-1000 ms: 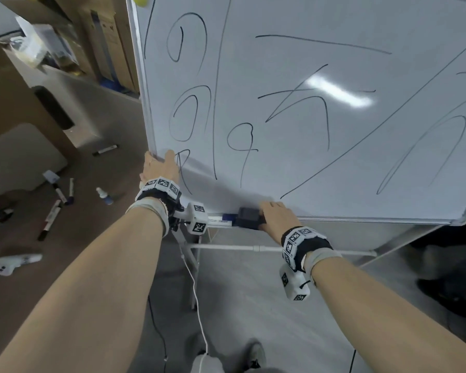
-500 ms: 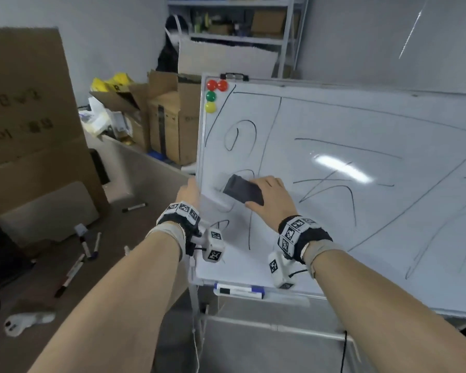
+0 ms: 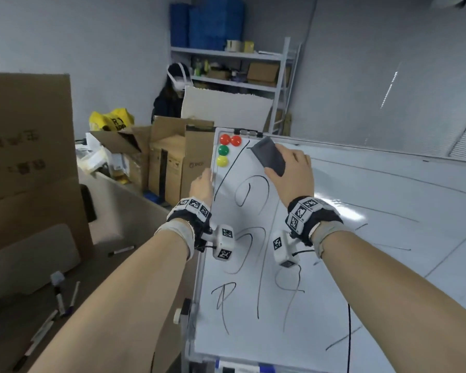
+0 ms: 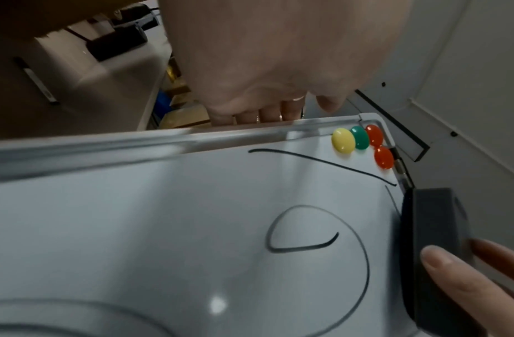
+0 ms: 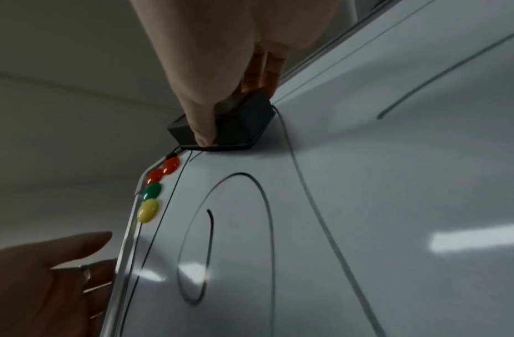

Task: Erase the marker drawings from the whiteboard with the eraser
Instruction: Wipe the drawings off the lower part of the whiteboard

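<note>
Lifted from the tray a second ago, the eraser (image 3: 270, 156) now sits gripped in the right hand (image 3: 291, 176) against the whiteboard's (image 3: 334, 292) far left corner beside the magnets (image 3: 226, 151), while the left hand (image 3: 201, 187) clasps the left frame, so wiping can begin with all drawings still intact.

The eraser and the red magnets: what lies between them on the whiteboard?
A slanted black marker line crosses the whiteboard between the eraser and the red magnets, clearest in the head view.
</note>
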Action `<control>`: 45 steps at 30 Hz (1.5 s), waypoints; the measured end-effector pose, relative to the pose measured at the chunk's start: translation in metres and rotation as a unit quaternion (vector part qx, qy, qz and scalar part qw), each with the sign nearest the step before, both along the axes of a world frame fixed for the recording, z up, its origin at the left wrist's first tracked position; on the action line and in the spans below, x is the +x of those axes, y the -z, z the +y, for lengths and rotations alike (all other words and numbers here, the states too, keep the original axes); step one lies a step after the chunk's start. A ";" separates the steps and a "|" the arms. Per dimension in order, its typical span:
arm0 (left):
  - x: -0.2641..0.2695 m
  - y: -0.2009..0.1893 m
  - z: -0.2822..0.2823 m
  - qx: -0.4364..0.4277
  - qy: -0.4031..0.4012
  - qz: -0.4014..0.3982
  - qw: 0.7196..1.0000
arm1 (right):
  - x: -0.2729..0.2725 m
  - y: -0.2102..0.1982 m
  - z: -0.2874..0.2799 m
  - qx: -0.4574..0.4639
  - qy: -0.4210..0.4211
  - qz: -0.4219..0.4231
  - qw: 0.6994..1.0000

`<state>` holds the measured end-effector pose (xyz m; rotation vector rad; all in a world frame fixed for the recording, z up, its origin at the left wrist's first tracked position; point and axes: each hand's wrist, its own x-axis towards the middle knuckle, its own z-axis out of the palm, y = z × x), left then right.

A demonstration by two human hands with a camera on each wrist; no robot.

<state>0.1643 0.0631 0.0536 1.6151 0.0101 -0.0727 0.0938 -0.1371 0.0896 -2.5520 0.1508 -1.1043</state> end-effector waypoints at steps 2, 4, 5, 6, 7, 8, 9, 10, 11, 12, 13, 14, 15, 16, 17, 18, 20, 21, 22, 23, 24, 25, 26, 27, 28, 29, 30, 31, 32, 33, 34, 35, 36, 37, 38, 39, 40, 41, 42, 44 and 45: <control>0.013 -0.006 -0.004 0.019 -0.006 -0.020 1.000 | 0.016 -0.012 0.000 -0.025 -0.010 -0.017 0.999; 0.022 -0.008 -0.006 0.031 -0.024 -0.029 0.999 | 0.028 -0.019 0.001 -0.055 -0.019 -0.035 0.998; 0.023 -0.008 -0.007 0.041 -0.035 -0.034 0.998 | 0.034 -0.021 0.002 -0.068 -0.022 -0.044 0.996; 0.024 -0.007 -0.007 0.059 -0.044 -0.041 0.996 | 0.038 -0.021 0.003 -0.077 -0.026 -0.054 0.995; 0.025 -0.006 -0.008 0.078 -0.050 -0.049 0.994 | 0.041 -0.020 0.004 -0.081 -0.032 -0.063 0.994; 0.027 -0.005 -0.010 0.093 -0.057 -0.059 0.992 | 0.044 -0.018 0.005 -0.083 -0.038 -0.070 0.993; 0.028 -0.003 -0.011 0.106 -0.064 -0.066 0.990 | 0.045 -0.015 0.006 -0.087 -0.044 -0.073 0.993; 0.028 -0.003 -0.012 0.115 -0.067 -0.071 0.988 | 0.045 -0.011 0.006 -0.093 -0.050 -0.074 0.992; 0.028 -0.003 -0.013 0.124 -0.070 -0.076 0.987 | 0.045 -0.008 0.006 -0.099 -0.056 -0.074 0.991; 0.028 -0.002 -0.013 0.133 -0.069 -0.080 0.986 | 0.043 -0.005 0.005 -0.102 -0.062 -0.072 0.990; 0.028 -0.002 -0.014 0.140 -0.067 -0.086 0.984 | 0.042 -0.005 0.005 -0.103 -0.068 -0.067 0.990; 0.028 -0.001 -0.014 0.145 -0.064 -0.091 0.983 | 0.041 -0.005 0.003 -0.101 -0.072 -0.063 0.990; 0.028 -0.001 -0.014 0.149 -0.061 -0.098 0.982 | 0.041 -0.007 0.001 -0.093 -0.071 -0.063 0.991; 0.028 0.000 -0.014 0.153 -0.058 -0.103 0.981 | 0.042 -0.010 -0.002 -0.075 -0.063 -0.069 0.993; 0.029 0.002 -0.013 0.156 -0.056 -0.108 0.980 | 0.042 -0.014 -0.004 -0.052 -0.051 -0.079 0.994; 0.029 0.003 -0.013 0.157 -0.056 -0.110 0.980 | 0.043 -0.017 -0.005 -0.035 -0.041 -0.087 0.995; 0.031 0.004 -0.012 0.154 -0.056 -0.105 0.981 | 0.044 -0.016 -0.003 -0.032 -0.040 -0.080 0.995; 0.032 0.004 -0.011 0.153 -0.056 -0.100 0.982 | 0.043 -0.012 0.001 -0.041 -0.052 -0.068 0.996; 0.032 0.004 -0.009 0.153 -0.054 -0.097 0.982 | 0.041 -0.005 0.007 -0.050 -0.068 -0.055 0.995; 0.033 0.005 -0.008 0.156 -0.051 -0.094 0.982 | 0.039 0.001 0.012 -0.060 -0.082 -0.045 0.994; 0.033 0.005 -0.007 0.159 -0.047 -0.090 0.982 | 0.037 0.006 0.015 -0.067 -0.089 -0.038 0.993; 0.033 0.004 -0.006 0.161 -0.043 -0.086 0.982 | 0.036 0.007 0.016 -0.072 -0.086 -0.035 0.993; 0.034 0.004 -0.005 0.162 -0.040 -0.085 0.982 | 0.037 0.004 0.015 -0.071 -0.074 -0.035 0.994; 0.034 0.004 -0.005 0.163 -0.036 -0.087 0.982 | 0.038 -0.001 0.013 -0.062 -0.057 -0.038 0.996; 0.034 0.005 -0.006 0.164 -0.032 -0.094 0.981 | 0.040 -0.006 0.010 -0.046 -0.039 -0.044 0.997; 0.034 0.006 -0.007 0.165 -0.031 -0.102 0.980 | 0.041 -0.011 0.008 -0.029 -0.026 -0.051 0.998; 0.034 0.007 -0.007 0.166 -0.031 -0.108 0.980 | 0.042 -0.014 0.008 -0.017 -0.021 -0.056 0.998; 0.035 0.008 -0.007 0.166 -0.032 -0.113 0.979 | 0.043 -0.012 0.010 -0.012 -0.025 -0.058 0.998; 0.036 0.009 -0.006 0.166 -0.034 -0.115 0.979 | 0.042 -0.007 0.014 -0.017 -0.039 -0.056 0.998; 0.037 0.010 -0.004 0.167 -0.037 -0.114 0.979 | 0.040 0.000 0.020 -0.032 -0.058 -0.050 0.997; 0.039 0.010 -0.002 0.171 -0.037 -0.112 0.978 | 0.038 0.007 0.025 -0.050 -0.078 -0.043 0.995; 0.040 0.010 0.001 0.174 -0.038 -0.110 0.978 | 0.037 0.013 0.029 -0.068 -0.095 -0.035 0.993; 0.041 0.010 0.003 0.177 -0.038 -0.107 0.978 | 0.037 0.015 0.030 -0.079 -0.104 -0.030 0.991; 0.042 0.011 0.004 0.179 -0.038 -0.107 0.977 | 0.038 0.014 0.030 -0.084 -0.106 -0.030 0.990; 0.043 0.011 0.005 0.181 -0.035 -0.108 0.977 | 0.039 0.012 0.029 -0.085 -0.102 -0.032 0.991; 0.043 0.011 0.005 0.184 -0.030 -0.111 0.976 | 0.040 0.010 0.028 -0.084 -0.094 -0.035 0.991; 0.043 0.011 0.004 0.187 -0.026 -0.114 0.975 | 0.041 0.009 0.027 -0.081 -0.083 -0.038 0.992; 0.044 0.011 0.004 0.189 -0.025 -0.117 0.975 | 0.042 0.010 0.028 -0.077 -0.077 -0.042 0.993; 0.044 0.012 0.004 0.189 -0.025 -0.117 0.975 | 0.041 0.013 0.029 -0.074 -0.076 -0.045 0.993; 0.046 0.014 0.004 0.176 -0.021 -0.114 0.977 | 0.039 0.025 0.034 -0.075 -0.091 -0.034 0.992; 0.048 0.015 0.005 0.170 -0.018 -0.114 0.979 | 0.037 0.032 0.037 -0.079 -0.102 -0.026 0.991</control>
